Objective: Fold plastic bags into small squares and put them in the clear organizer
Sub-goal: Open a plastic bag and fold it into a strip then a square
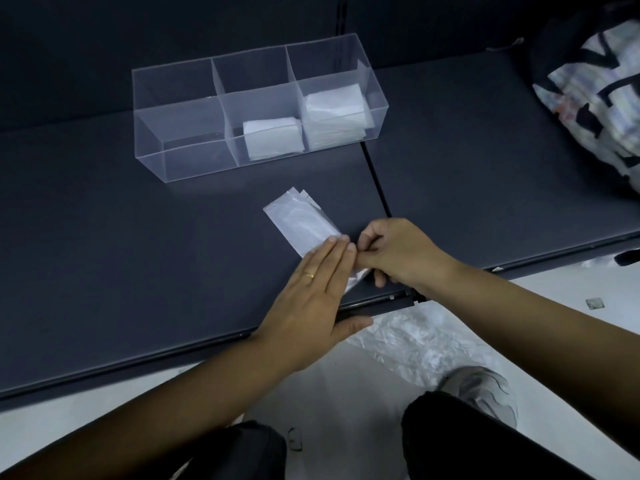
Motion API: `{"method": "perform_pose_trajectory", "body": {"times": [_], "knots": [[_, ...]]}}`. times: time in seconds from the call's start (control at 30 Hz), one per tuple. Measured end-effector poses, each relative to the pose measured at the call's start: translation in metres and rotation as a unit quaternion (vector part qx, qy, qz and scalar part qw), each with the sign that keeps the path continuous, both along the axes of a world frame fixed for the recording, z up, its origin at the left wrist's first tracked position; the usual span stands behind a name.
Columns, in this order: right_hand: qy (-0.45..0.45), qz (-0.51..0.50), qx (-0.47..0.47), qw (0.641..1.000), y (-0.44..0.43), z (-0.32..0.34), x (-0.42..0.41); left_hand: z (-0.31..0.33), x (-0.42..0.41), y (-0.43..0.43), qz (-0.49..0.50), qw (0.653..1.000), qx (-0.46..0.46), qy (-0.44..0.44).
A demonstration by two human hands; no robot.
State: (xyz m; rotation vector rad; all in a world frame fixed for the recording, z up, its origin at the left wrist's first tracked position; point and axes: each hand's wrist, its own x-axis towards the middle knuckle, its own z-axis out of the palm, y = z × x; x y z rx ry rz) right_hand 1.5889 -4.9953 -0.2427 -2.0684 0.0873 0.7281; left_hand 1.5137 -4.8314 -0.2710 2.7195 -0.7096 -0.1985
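A plastic bag [300, 222] folded into a long narrow strip lies on the dark shelf [138, 244], running from near the organizer toward the front edge. My left hand [311, 299] lies flat on the strip's near end, fingers together. My right hand [391, 251] pinches the strip's near edge beside the left fingertips. The clear organizer [183, 147] stands behind, with three compartments. Its left compartment is empty, the middle one holds a folded white square [272, 136], and the right one holds a stack of folded bags [334, 116].
A patterned bag [599, 98] rests on the shelf at the far right. A seam [377, 181] splits the shelf into two panels. Crumpled clear plastic [408, 344] lies on the pale floor below the shelf edge, near my shoe [485, 393] and knees.
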Motion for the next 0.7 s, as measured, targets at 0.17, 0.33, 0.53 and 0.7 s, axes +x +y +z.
{"method": "perform_pose_trajectory", "body": {"times": [0.17,0.33,0.53,0.7], "knots": [[-0.014,0.023,0.051,0.998,-0.007,0.005,-0.004,-0.011,-0.001,0.005,0.032,0.999,-0.027,0.003],[-0.006,0.049,0.061,0.997,-0.015,0.01,-0.012,-0.009,0.004,0.008,0.072,0.991,-0.11,-0.014],[0.07,-0.04,0.138,0.987,-0.014,0.023,-0.005,-0.003,0.01,0.016,0.107,0.975,-0.174,-0.091],[-0.025,0.053,0.109,0.992,-0.026,0.03,0.005,0.012,0.023,0.028,0.174,0.958,-0.226,-0.02]]}}
